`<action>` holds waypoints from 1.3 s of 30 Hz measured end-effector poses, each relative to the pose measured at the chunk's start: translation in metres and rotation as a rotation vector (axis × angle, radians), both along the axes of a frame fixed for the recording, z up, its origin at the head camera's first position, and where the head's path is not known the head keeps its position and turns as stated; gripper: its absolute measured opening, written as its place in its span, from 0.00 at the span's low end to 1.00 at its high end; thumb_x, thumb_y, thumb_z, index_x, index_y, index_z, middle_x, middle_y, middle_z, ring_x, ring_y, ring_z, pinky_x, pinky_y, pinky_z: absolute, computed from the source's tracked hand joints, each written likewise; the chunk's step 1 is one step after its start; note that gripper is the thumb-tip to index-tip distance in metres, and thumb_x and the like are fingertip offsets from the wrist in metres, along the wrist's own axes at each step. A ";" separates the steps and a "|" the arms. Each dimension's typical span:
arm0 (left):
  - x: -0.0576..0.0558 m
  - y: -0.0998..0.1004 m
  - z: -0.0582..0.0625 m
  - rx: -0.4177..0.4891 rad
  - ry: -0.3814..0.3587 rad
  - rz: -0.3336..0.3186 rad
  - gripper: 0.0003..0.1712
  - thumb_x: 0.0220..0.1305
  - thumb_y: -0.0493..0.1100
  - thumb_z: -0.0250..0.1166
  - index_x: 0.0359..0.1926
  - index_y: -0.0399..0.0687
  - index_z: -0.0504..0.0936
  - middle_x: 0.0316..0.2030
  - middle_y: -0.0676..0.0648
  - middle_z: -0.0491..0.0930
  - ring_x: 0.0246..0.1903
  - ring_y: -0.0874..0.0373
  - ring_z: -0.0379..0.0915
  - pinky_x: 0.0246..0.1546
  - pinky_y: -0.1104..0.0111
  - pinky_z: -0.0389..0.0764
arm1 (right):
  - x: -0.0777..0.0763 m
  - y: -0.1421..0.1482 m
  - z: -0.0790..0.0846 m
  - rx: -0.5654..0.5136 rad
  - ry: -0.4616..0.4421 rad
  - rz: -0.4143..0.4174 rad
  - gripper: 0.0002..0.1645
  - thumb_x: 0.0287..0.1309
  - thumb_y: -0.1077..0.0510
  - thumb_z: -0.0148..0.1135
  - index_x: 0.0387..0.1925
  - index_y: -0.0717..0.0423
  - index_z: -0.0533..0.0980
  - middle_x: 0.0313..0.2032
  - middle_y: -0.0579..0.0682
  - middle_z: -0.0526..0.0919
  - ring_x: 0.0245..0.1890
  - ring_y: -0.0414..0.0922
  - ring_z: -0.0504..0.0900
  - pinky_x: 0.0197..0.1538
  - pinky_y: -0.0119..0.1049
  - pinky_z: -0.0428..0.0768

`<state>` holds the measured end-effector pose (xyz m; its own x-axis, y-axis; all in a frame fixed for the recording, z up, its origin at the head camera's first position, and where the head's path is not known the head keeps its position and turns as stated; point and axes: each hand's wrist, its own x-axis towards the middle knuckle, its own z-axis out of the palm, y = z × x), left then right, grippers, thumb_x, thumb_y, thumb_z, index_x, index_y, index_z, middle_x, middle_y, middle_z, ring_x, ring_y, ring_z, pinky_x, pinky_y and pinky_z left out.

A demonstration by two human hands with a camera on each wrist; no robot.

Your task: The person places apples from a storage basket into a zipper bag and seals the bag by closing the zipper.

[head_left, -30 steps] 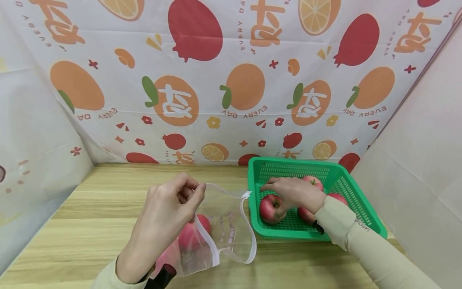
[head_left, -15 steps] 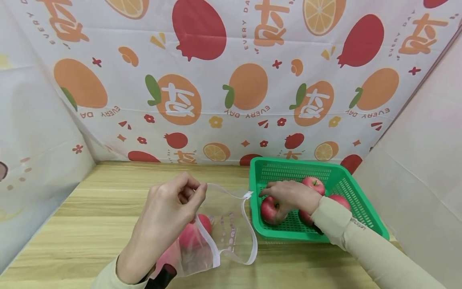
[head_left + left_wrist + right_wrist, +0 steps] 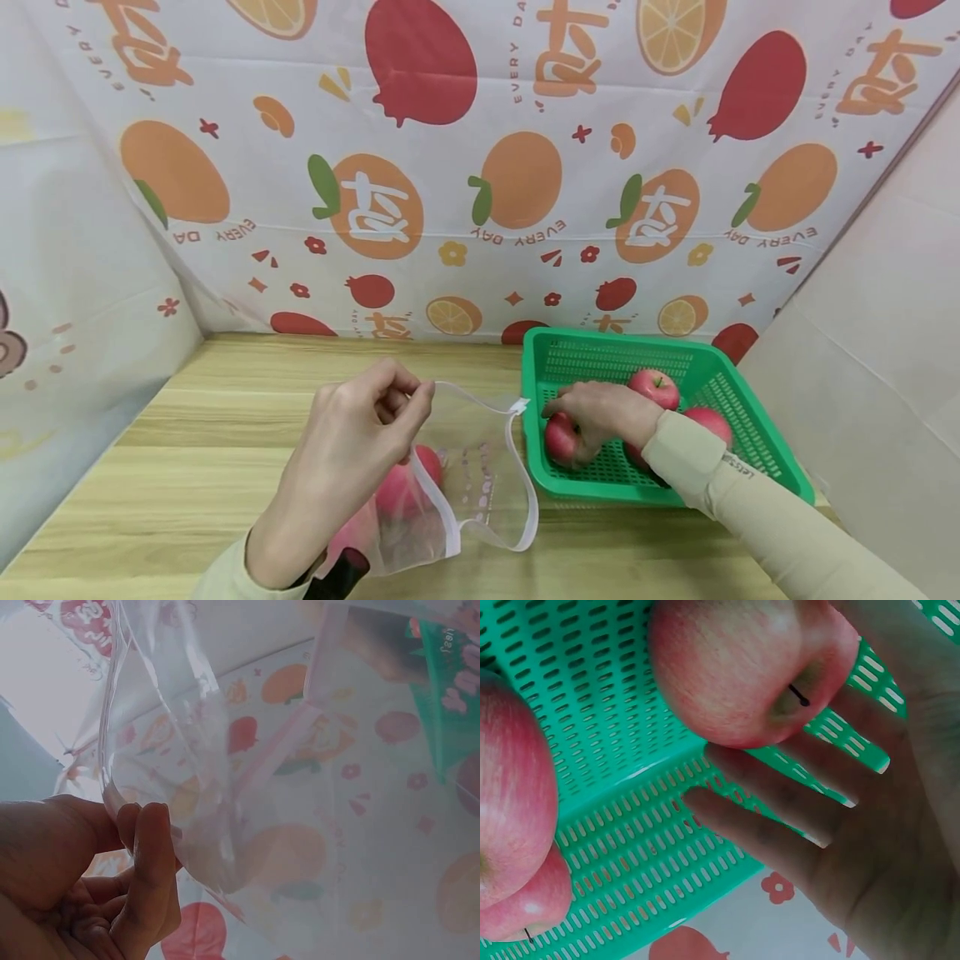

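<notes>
My left hand (image 3: 341,454) pinches the rim of a clear plastic zip bag (image 3: 487,475) between thumb and fingers. The bag's white-edged mouth gapes to the right, and red apples (image 3: 401,492) show through its side. In the left wrist view the thumb and fingertips hold the film (image 3: 169,712). My right hand (image 3: 603,412) reaches into a green basket (image 3: 622,492), gripping a red apple (image 3: 561,440) at its left end. Seen from the right wrist, the thumb lies along one side of this apple (image 3: 735,667), fingers along the other.
More apples lie in the basket: one at the back (image 3: 654,389), one at the right (image 3: 708,422), and one partly hidden under the right wrist. A wood-grain table (image 3: 225,417) lies below. A fruit-print cloth (image 3: 450,192) hangs behind, with pale side walls.
The right hand has settled lower around the left apple, which has shifted slightly leftward in the basket. The left hand holds the bag as before; the whole view has drifted a little.
</notes>
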<state>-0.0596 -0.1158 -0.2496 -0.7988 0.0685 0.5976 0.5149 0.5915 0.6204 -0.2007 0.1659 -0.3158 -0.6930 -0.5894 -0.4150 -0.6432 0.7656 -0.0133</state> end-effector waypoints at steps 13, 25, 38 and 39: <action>-0.004 0.000 0.002 0.001 -0.020 -0.003 0.11 0.62 0.30 0.69 0.28 0.49 0.80 0.15 0.62 0.73 0.11 0.76 0.66 0.14 0.77 0.70 | -0.004 -0.003 -0.005 -0.010 -0.053 -0.027 0.42 0.40 0.53 0.86 0.61 0.49 0.79 0.47 0.49 0.85 0.44 0.46 0.79 0.48 0.46 0.86; -0.004 0.003 0.002 0.000 -0.030 -0.004 0.11 0.62 0.30 0.69 0.28 0.49 0.80 0.15 0.62 0.73 0.11 0.76 0.66 0.14 0.77 0.69 | -0.004 -0.003 -0.007 -0.018 -0.058 -0.046 0.42 0.39 0.54 0.86 0.60 0.49 0.80 0.45 0.46 0.85 0.45 0.45 0.78 0.45 0.46 0.87; -0.002 0.003 0.000 -0.006 -0.032 -0.005 0.11 0.62 0.30 0.69 0.28 0.49 0.80 0.15 0.62 0.73 0.11 0.76 0.66 0.13 0.77 0.69 | -0.002 -0.003 -0.008 -0.019 -0.050 -0.041 0.40 0.40 0.54 0.86 0.59 0.50 0.80 0.45 0.47 0.85 0.45 0.46 0.78 0.46 0.46 0.87; -0.002 0.003 0.000 -0.008 -0.033 -0.005 0.11 0.62 0.30 0.69 0.28 0.49 0.80 0.15 0.62 0.73 0.11 0.76 0.66 0.13 0.77 0.69 | -0.002 -0.003 -0.008 -0.020 -0.052 -0.044 0.40 0.40 0.54 0.86 0.59 0.50 0.80 0.45 0.47 0.85 0.45 0.46 0.78 0.46 0.46 0.87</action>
